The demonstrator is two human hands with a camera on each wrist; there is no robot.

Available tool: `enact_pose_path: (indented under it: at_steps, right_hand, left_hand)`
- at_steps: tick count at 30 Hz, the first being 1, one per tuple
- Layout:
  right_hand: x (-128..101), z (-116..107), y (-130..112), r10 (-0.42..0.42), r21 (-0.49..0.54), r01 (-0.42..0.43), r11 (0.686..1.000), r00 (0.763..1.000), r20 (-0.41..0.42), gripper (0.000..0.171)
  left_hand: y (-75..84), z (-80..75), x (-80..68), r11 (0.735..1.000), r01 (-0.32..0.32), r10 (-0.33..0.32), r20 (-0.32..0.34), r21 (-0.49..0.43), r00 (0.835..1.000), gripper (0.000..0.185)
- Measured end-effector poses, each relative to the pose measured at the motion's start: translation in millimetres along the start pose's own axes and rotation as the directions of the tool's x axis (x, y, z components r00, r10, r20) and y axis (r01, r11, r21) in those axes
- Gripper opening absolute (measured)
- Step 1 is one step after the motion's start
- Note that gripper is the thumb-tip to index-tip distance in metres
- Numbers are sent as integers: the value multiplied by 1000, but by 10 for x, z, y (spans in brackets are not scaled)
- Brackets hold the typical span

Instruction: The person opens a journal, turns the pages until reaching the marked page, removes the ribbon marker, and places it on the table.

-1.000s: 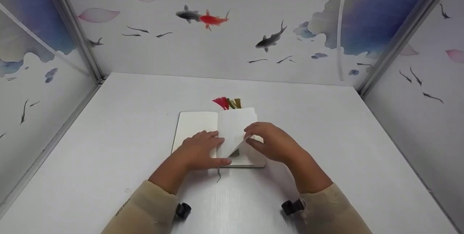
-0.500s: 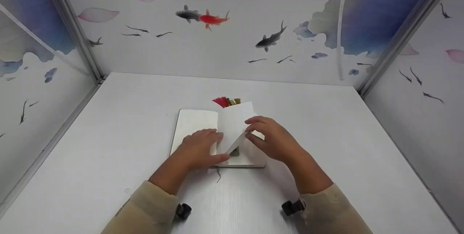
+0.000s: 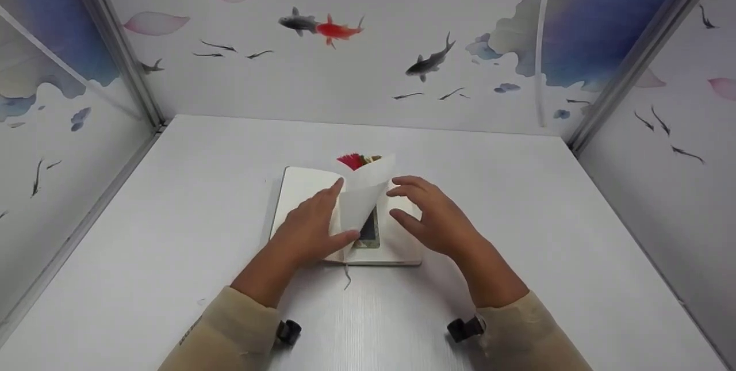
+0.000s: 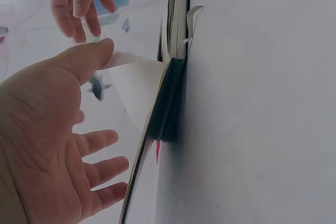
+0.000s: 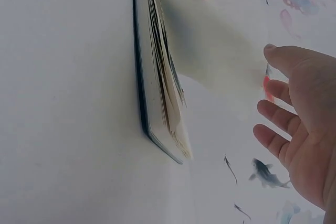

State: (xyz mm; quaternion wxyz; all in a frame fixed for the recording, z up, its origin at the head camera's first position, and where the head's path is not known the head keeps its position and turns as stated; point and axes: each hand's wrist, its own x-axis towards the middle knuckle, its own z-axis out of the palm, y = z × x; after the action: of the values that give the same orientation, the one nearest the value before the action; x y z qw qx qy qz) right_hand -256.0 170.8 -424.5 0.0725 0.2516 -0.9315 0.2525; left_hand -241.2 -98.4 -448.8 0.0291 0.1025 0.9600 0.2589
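A notebook [image 3: 399,251] lies spread on the table, one page [image 3: 363,205] lifted and curling up near its spine. Beneath that page, a dark rectangular card with a patterned border [image 3: 374,237] shows partly on the right side. My left hand [image 3: 310,221] is over the left page, fingers extended, its thumb against the raised page, as the left wrist view also shows [image 4: 58,135]. To the right of the page hovers my right hand [image 3: 434,215], fingers spread and slightly bent, holding nothing; in the right wrist view a gap separates this hand [image 5: 304,114] from the page [image 5: 220,40].
Red, green and gold tassels [image 3: 351,160] stick out past the notebook's far edge. A thin grey ribbon [image 3: 347,279] hangs from its near edge. White panels printed with fish [image 3: 425,64] enclose the white table [image 3: 190,198] at the back and sides.
The page has risen and swung left, uncovering more of the card. My right fingers have let go of it. The left hand's fingers have spread, and its thumb has come against the page.
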Motion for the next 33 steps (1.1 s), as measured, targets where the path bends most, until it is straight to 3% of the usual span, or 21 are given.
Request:
enact_pose_path:
  at_steps: [7, 13, 20, 26, 33]
  right_hand:
    - [-10, 19, -15, 11, -4, -11, 1000, 999, 40, 35]
    - [-2, 54, 5, 14, -8, -14, 1000, 998, 58, 35]
    - [80, 128, 1, 77, -7, -77, 997, 990, 120, 42]
    - [201, 177, -21, 121, -2, -123, 992, 976, 181, 48]
    - [364, 229, -69, 159, -22, -158, 987, 965, 210, 53]
  left_hand:
    - [-51, -48, 12, 999, 26, -32, -131, -48, 991, 122]
    - [-68, -60, 11, 995, 8, 12, -200, 96, 980, 127]
    - [-79, -114, 11, 978, -1, 52, -239, 209, 970, 126]
    - [-79, -139, -2, 962, 0, 58, -204, 272, 977, 123]
    - [-128, -87, -18, 962, 12, 13, -90, 272, 996, 115]
